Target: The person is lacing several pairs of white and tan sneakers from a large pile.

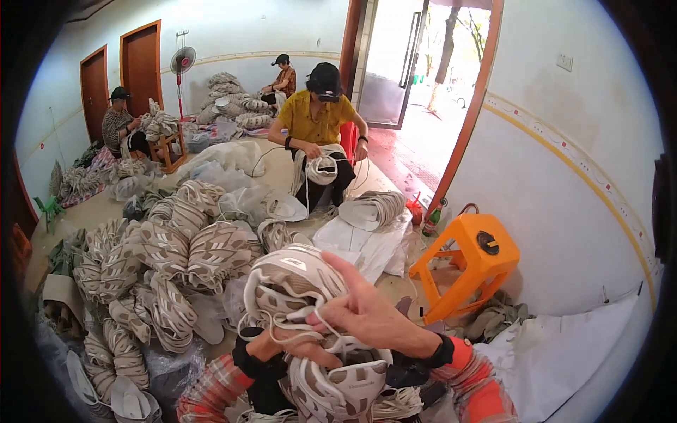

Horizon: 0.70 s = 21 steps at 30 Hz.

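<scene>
Lower centre: right hand and left hand both closed on laced shoe upper; lacing incomplete. Large upper pile remains centre left.

Shoe upper held between both hands; heaped uppers on floor to its left, stool right, seated worker behind
</scene>
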### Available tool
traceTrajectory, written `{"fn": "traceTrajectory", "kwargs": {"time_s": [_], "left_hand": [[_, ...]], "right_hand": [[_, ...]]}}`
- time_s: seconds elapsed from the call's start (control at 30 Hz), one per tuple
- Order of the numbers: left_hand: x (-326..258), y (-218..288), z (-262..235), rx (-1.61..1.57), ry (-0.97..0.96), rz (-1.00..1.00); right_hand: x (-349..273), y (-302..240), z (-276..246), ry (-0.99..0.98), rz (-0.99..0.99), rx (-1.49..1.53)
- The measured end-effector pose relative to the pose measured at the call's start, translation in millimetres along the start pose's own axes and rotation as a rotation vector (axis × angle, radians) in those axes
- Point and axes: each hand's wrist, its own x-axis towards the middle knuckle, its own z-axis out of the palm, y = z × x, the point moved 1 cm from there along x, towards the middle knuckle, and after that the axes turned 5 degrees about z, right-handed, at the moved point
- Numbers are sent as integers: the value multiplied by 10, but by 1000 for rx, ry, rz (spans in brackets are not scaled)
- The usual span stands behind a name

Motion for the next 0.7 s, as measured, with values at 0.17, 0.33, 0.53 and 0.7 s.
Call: {"fn": "traceTrajectory", "kwargs": {"time_s": [0.17,0.33,0.53,0.7], "left_hand": [[-470,-301,244,-1018,-133,-358],[-886,-68,185,-1254,283,-99],[-1196,21,148,-1114,611,-571],[-1775,-124,378,-1031,1155,-242]], "right_hand": [[320,114,5,-353,-247,-585],[549,492,-405,262,-395,-474],[490,2150,-773,72,2,-789],[405,2428,-416,93,371,-359]]}}
